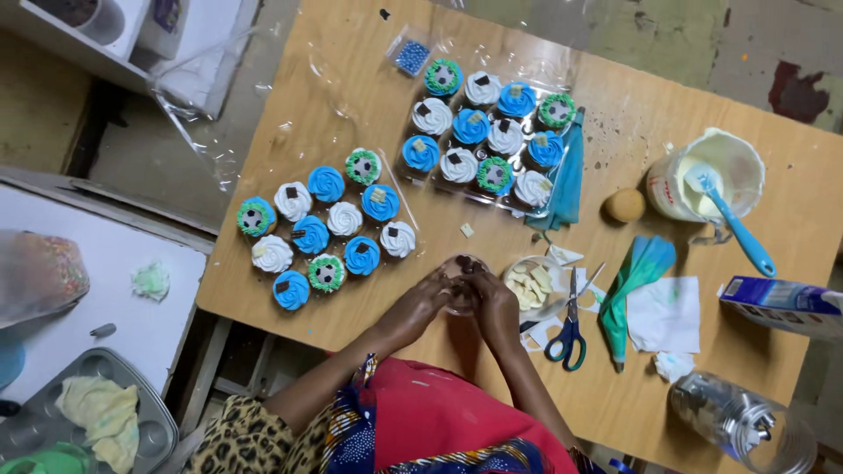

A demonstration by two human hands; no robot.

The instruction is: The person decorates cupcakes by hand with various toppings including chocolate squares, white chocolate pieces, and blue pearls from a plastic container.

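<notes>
Both hands, left hand (421, 303) and right hand (492, 303), meet with fingers curled around a small clear cup (463, 285) held between them just above the surface (351, 105), equally near each, with blue-handled scissors (569, 329) just right of the right hand.

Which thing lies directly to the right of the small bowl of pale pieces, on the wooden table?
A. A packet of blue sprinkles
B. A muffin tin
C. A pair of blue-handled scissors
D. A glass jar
C: the blue-handled scissors lie right beside the small bowl, near the person's right hand.
</notes>
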